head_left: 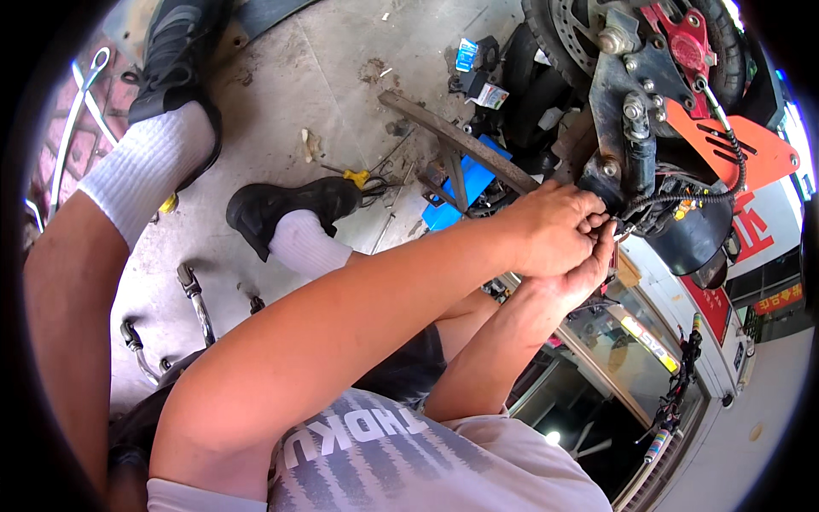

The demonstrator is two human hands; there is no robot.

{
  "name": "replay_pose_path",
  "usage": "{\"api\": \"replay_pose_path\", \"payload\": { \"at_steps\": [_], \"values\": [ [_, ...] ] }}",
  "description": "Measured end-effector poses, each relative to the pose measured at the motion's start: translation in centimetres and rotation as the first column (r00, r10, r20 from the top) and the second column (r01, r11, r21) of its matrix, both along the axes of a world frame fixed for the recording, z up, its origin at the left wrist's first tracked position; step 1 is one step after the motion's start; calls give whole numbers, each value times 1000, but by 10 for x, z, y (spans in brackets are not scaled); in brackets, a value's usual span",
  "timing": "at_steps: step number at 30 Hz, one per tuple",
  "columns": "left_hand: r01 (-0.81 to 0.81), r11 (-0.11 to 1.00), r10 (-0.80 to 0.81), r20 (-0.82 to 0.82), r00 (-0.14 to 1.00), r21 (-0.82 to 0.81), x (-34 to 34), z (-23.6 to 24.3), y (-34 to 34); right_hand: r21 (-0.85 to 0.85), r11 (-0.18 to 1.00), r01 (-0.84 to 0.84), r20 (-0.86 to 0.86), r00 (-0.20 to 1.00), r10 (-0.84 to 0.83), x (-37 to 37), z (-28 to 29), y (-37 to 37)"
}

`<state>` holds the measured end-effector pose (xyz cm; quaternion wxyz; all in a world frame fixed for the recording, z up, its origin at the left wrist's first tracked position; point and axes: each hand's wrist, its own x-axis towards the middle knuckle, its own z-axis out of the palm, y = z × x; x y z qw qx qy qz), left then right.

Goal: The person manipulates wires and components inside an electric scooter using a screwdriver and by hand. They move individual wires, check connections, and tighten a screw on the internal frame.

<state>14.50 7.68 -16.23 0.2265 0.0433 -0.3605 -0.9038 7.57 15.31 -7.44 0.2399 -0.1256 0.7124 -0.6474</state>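
My left hand (550, 224) reaches across to the wiring and frame of an electric scooter or small motorbike, its fingers curled and pinched. Just below it, my right hand (576, 277) is turned up, its fingertips meeting those of the left. Whatever small part sits between the fingertips is hidden; dark wires (636, 213) run right beside them. Above the hands are a black shock absorber (640, 154) and a dark metal bracket (610, 128). A black corrugated cable sleeve (735, 158) curves down past an orange slotted plate (725, 145).
A wheel with a brake disc (576, 34) and a red caliper (682, 43) are at the upper right. A steel bar (461, 141) slants beside a blue box (465, 192). Yellow-handled pliers (357, 177) lie by my shoe (290, 205). Handlebars (678, 384) stand lower right.
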Motion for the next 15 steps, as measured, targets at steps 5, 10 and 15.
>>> {"api": "replay_pose_path", "payload": {
  "at_steps": [5,10,15],
  "values": [
    [-135,988,138,35,990,-75,21,-7,13,-36,999,29,22,999,-28,-1,-2,-3],
    [-208,976,209,4,978,-64,36,-23,26,-1,999,33,19,999,-33,-1,1,0],
    [-218,972,218,-16,976,-90,39,-28,26,-19,998,52,-1,999,-52,-3,-2,-1]
  ]
}}
